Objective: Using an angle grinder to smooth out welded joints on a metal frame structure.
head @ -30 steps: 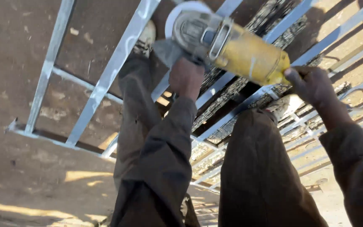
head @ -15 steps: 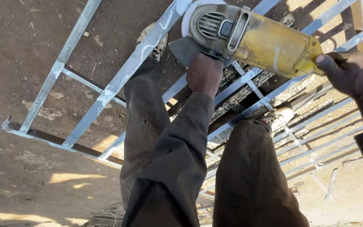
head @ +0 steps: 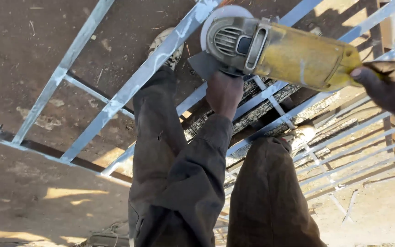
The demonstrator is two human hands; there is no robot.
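Note:
A yellow and grey angle grinder [head: 284,50] hangs over a grey metal frame [head: 115,103] lying on dirt ground. Its disc [head: 220,16] is at the top, close to a long frame bar. My left hand [head: 224,91] grips the grinder's side handle from below, under the grey head. My right hand [head: 385,87] holds the yellow body's rear end at the right edge. My two legs in dark trousers [head: 179,183] straddle the frame bars, with one shoe [head: 164,45] next to the bar.
More stacked metal grilles [head: 344,151] with thin bars lie to the right under the frame. A dark patterned piece [head: 252,114] sits beneath the bars near my legs. Brown dirt ground [head: 33,196] with sunlit patches lies to the left.
The grinder has shifted right and up in view, with both hands still on it. The view has moved closer to the frame.

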